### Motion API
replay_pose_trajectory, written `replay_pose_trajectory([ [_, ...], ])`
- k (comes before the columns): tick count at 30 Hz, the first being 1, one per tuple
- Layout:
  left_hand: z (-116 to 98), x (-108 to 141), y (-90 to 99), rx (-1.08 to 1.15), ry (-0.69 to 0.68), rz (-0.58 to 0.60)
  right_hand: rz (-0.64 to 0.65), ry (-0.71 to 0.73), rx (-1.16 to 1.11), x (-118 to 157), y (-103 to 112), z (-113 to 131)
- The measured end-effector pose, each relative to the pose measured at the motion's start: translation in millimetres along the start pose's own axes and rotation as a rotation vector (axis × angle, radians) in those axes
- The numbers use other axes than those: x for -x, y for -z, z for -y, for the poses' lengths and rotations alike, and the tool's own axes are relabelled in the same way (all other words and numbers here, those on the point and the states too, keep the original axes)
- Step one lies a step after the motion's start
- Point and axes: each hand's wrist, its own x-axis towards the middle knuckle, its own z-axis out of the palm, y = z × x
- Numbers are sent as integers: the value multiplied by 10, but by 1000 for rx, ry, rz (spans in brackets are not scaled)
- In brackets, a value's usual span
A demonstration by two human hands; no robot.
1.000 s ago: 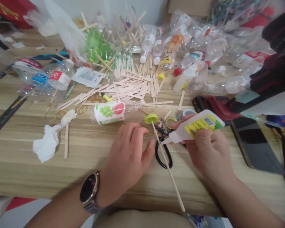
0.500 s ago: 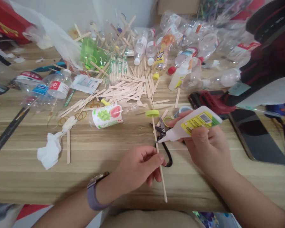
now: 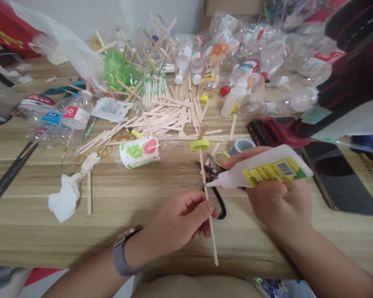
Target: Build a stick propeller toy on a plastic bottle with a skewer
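Note:
Between the thumb and fingers of my left hand (image 3: 186, 219) is a thin wooden stick (image 3: 211, 238), slanting away from me. A yellow-green bottle cap (image 3: 199, 145) sits around or against its far part; how it is joined I cannot make out. My right hand (image 3: 276, 203) is wrapped round a white glue bottle (image 3: 255, 171) with a yellow label, tilted nearly flat. Its narrow nozzle touches or almost touches the stick just beyond my left fingers. Black-handled scissors (image 3: 220, 203) lie beneath the stick, partly hidden. A roll of tape (image 3: 240, 145) is beyond my right hand.
A labelled plastic bottle (image 3: 139, 152) lies left of the cap. Behind it spread many wooden sticks (image 3: 164, 118) and clear bottles (image 3: 273, 58). A second glue bottle (image 3: 234, 99), a red-and-black power tool (image 3: 276, 132) and a phone (image 3: 342, 178) are rightward. Crumpled tissue (image 3: 65, 198) lies left.
My right hand has shifted a little to the right and lowered the glue bottle to a flatter angle, its nozzle staying at the stick. My left hand and the stick are nearly still.

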Motion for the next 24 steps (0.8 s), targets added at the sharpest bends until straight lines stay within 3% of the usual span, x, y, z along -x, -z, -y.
replay_pose_trajectory([
  [10, -21, 0, 22, 76, 23, 37, -11, 48, 44, 14, 9, 11],
  [16, -18, -8, 30, 97, 18, 44, 74, 106, 123, -8, -3, 67],
  [24, -28, 3, 33, 95, -7, 65, -1, 49, 51, 17, 22, 17],
])
